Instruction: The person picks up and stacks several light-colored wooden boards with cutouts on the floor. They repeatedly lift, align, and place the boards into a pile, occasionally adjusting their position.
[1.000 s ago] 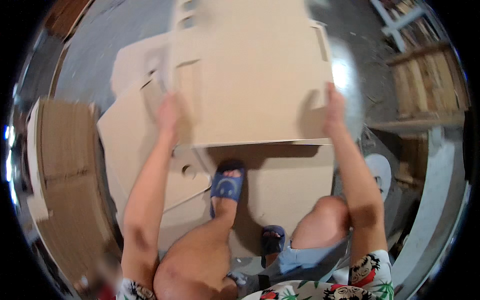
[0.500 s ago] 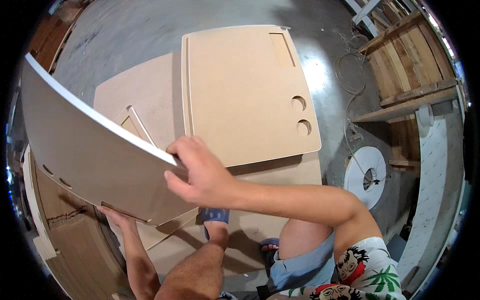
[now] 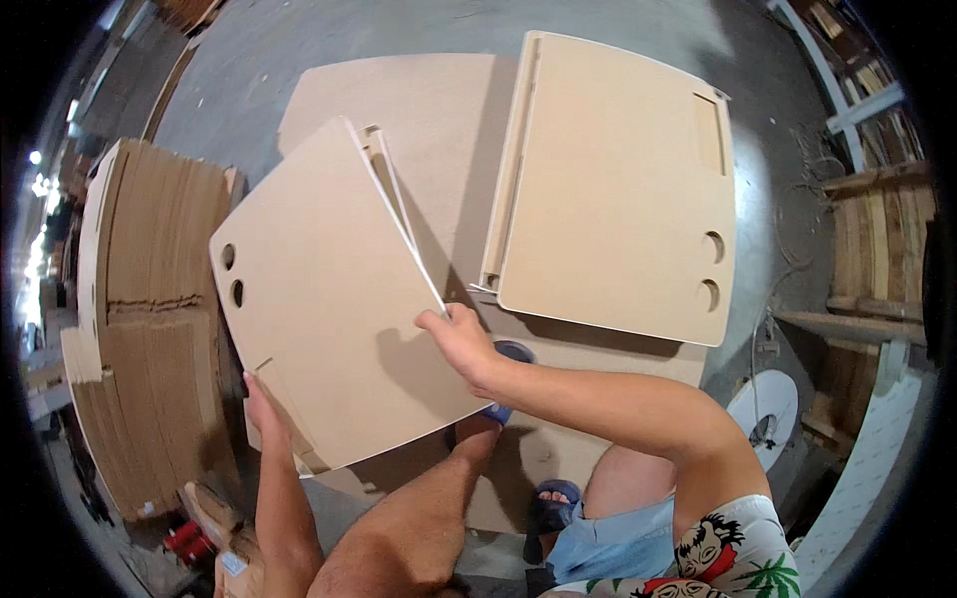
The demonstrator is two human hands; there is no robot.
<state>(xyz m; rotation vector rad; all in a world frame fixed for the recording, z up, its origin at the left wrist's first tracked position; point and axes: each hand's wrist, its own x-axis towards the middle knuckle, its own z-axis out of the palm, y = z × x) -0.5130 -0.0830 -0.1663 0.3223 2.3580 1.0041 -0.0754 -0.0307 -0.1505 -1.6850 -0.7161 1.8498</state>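
A beige board (image 3: 329,299) with a white edge and two round holes is tilted between my hands, low over the floor. My left hand (image 3: 267,409) grips its left edge, close to a slot-like rectangular cutout; some fingers are hidden under it. My right hand (image 3: 465,344) is closed on the white right edge, thumb on top. Beneath lies another piece (image 3: 375,145) with a white edge, mostly covered. To the right, a stack of similar boards (image 3: 613,189) shows two round recesses and a rectangular one on its top face.
A large flat sheet (image 3: 429,85) lies on the grey floor under the boards. Stacked brown cardboard (image 3: 164,249) stands at the left. At the right are a white disc-shaped roll (image 3: 783,404), loose cable and wooden crating (image 3: 877,239). My sandalled feet stand close by.
The board in my hands has swung from steeply upright to flatter, its broad face now turned up. My view has shifted left, showing more of the cardboard stack.
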